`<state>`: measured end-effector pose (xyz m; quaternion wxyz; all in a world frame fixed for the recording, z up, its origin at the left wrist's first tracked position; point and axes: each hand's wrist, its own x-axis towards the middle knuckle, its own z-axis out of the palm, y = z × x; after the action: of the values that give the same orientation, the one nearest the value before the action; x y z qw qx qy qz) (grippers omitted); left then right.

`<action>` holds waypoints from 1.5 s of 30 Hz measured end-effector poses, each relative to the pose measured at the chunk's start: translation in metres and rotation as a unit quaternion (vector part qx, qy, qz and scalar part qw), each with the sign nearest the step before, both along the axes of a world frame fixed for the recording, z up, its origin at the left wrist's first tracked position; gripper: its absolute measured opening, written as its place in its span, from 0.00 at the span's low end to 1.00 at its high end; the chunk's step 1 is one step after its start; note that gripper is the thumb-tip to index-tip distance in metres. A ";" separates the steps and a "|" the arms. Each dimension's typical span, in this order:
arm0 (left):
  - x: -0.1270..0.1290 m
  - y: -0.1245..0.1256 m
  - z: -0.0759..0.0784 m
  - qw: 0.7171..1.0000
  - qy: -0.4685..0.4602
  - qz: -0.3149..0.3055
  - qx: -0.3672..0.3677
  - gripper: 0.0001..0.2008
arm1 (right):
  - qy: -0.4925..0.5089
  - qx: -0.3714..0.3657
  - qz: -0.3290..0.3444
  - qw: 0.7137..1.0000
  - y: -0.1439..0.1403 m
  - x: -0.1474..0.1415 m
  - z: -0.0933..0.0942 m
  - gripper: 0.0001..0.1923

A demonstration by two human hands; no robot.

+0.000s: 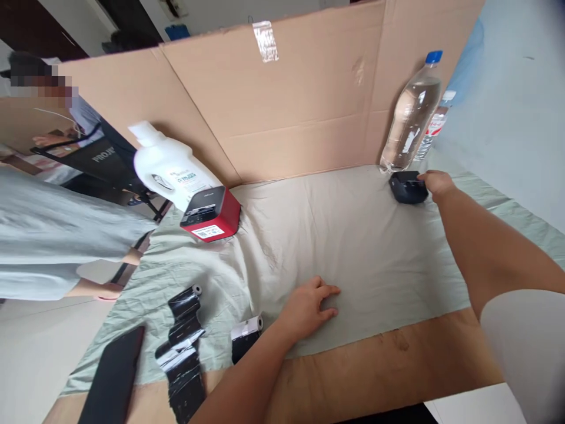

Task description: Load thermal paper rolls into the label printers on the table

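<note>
Near the far right corner of the tabletop [397, 347], the right hand [439, 185] touches the black device [408, 189]; whether it grips is unclear. The left hand [304, 309] lies loosely spread towards the near edge. A firm, level hold should avoid knocking the large bottle [411, 121] behind.

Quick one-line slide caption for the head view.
Right hand touching a small black box near a large bottle; left hand on the cloth.
</note>
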<state>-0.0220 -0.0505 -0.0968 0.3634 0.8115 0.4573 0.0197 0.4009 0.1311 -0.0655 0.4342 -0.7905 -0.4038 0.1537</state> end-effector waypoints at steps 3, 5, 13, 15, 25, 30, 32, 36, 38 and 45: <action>0.002 -0.005 0.009 0.997 0.036 -0.056 0.023 0.23 | -0.069 -0.029 -0.029 0.997 -0.007 -0.019 0.005 0.28; 0.003 -0.012 0.017 0.992 0.045 -0.110 0.031 0.22 | -0.157 -0.010 0.023 0.987 -0.016 -0.047 0.001 0.27; -0.028 -0.009 0.045 0.958 -0.034 -0.241 -0.149 0.19 | -0.235 0.082 0.467 0.848 -0.127 -0.206 -0.069 0.17; -0.053 0.025 0.059 0.997 -0.052 -0.048 0.012 0.17 | -0.247 0.072 0.513 0.819 -0.156 -0.233 -0.082 0.19; -0.172 0.189 0.090 0.812 0.190 0.526 0.169 0.33 | -0.289 0.053 0.505 0.812 -0.181 -0.255 -0.088 0.19; -0.169 0.189 0.066 0.792 0.145 0.576 0.139 0.36 | -0.278 0.042 0.504 0.817 -0.182 -0.257 -0.085 0.19; -0.166 0.187 0.061 0.784 0.142 0.584 0.157 0.35 | -0.265 0.045 0.501 0.823 -0.182 -0.257 -0.084 0.18; -0.158 0.181 0.062 0.777 0.125 0.585 0.195 0.32 | -0.236 0.057 0.509 0.826 -0.180 -0.256 -0.081 0.16; -0.150 0.170 0.068 0.786 0.106 0.572 0.208 0.30 | -0.219 0.061 0.514 0.827 -0.179 -0.255 -0.081 0.16; -0.079 0.086 0.088 0.872 -0.018 0.433 0.229 0.23 | -0.061 0.104 0.441 0.889 -0.170 -0.246 -0.091 0.30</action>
<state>-0.1012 0.0359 -0.0086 0.1304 0.5923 0.7387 0.2943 0.1551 -0.0391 -0.1567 0.3757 -0.4889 -0.7505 0.2379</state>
